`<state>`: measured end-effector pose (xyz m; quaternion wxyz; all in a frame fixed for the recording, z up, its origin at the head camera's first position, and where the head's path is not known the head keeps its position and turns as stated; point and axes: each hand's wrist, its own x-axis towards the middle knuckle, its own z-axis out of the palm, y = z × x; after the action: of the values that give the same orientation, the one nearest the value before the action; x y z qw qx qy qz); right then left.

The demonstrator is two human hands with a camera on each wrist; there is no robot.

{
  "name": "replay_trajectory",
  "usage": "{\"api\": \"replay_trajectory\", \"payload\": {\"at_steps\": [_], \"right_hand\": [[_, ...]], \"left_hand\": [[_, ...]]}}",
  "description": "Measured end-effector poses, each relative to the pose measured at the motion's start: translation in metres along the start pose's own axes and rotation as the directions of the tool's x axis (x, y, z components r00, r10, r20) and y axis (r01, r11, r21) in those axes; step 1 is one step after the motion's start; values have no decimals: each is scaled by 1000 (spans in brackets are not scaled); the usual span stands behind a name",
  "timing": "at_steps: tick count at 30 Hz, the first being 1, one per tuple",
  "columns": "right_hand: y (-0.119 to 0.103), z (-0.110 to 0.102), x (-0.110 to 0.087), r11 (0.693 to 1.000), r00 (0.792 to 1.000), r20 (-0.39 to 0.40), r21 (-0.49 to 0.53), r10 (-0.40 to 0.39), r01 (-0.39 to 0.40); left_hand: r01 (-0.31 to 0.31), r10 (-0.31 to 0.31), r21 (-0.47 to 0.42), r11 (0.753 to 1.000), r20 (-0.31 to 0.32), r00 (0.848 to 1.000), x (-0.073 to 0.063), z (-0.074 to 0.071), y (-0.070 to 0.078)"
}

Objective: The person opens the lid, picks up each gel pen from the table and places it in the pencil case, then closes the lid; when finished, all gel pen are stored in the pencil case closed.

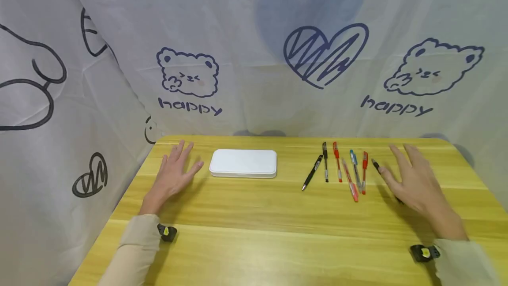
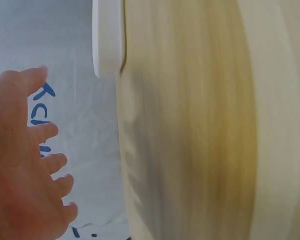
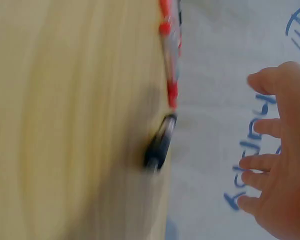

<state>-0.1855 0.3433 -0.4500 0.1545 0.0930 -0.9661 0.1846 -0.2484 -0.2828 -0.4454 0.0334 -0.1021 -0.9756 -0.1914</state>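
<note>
My left hand [image 1: 173,173] hovers over the table's left part with fingers spread, holding nothing. Just right of it lies a white, closed, rectangular case [image 1: 243,163], whose end [image 2: 109,40] also shows in the left wrist view. On the right, my right hand [image 1: 414,180] is held above the table with its fingers extended, also holding nothing. Beneath it a black pen [image 3: 161,142] lies partly hidden in the head view. Left of that hand lie several pens: a red-capped pen [image 1: 364,173], a blue-capped pen [image 1: 355,169], a pink pen [image 1: 350,182] and a slanted black pen [image 1: 312,172].
Farther left in the pen row are another red-capped pen [image 1: 337,160] and a black-capped pen [image 1: 325,162]. The wooden table [image 1: 278,242] ends at a white printed curtain [image 1: 246,34] behind and at the left.
</note>
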Motion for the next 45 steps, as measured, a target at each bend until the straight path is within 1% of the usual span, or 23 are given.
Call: {"api": "replay_trajectory", "payload": {"at_steps": [2,5,7,8,10,12,15,19,23,25,27,30,33,36,39,43,45], "right_hand": [[-9,4,7,999,999,-24,26,-35,36],[-26,8,17,995,998,-13,71,-63,64],[-39,12,25,992,997,0,97,-78,77],[-47,15,28,990,997,9,113,-82,80],[-61,22,36,985,995,16,143,-97,93],[-76,32,44,976,993,12,186,-116,112],[-96,46,57,955,988,9,260,-151,144],[-125,64,69,926,982,54,347,-180,150],[-154,80,79,892,973,105,429,-204,141],[-168,86,84,873,969,124,469,-215,134],[-181,94,88,860,962,148,492,-231,131],[-198,107,94,854,946,213,510,-245,106],[-207,115,102,847,927,278,526,-251,72],[-212,125,104,839,918,315,543,-240,33],[-214,130,104,836,920,323,548,-224,11],[-212,134,101,843,920,323,538,-220,12],[-211,136,101,842,924,318,539,-215,10]], "left_hand": [[-13,13,-77,997,6,1000,3,3,4],[-19,24,-213,977,24,999,7,8,10],[6,8,-287,958,49,999,8,11,15],[23,-3,-308,951,63,998,8,13,17],[51,-24,-330,943,86,996,7,17,20],[65,-32,-342,938,101,994,8,22,25],[41,-6,-348,937,102,995,12,30,32],[10,20,-343,939,84,996,20,40,43],[1,29,-387,922,70,997,32,48,54],[8,26,-420,907,76,997,35,51,58],[35,4,-440,897,87,996,34,54,59],[72,-37,-461,884,84,996,30,60,57],[66,-42,-474,878,61,997,32,62,55],[59,-45,-483,873,41,998,31,65,55],[73,-68,-481,874,27,997,30,68,55],[106,-104,-465,879,29,994,27,74,55],[105,-108,-462,881,20,994,27,74,56]]}}
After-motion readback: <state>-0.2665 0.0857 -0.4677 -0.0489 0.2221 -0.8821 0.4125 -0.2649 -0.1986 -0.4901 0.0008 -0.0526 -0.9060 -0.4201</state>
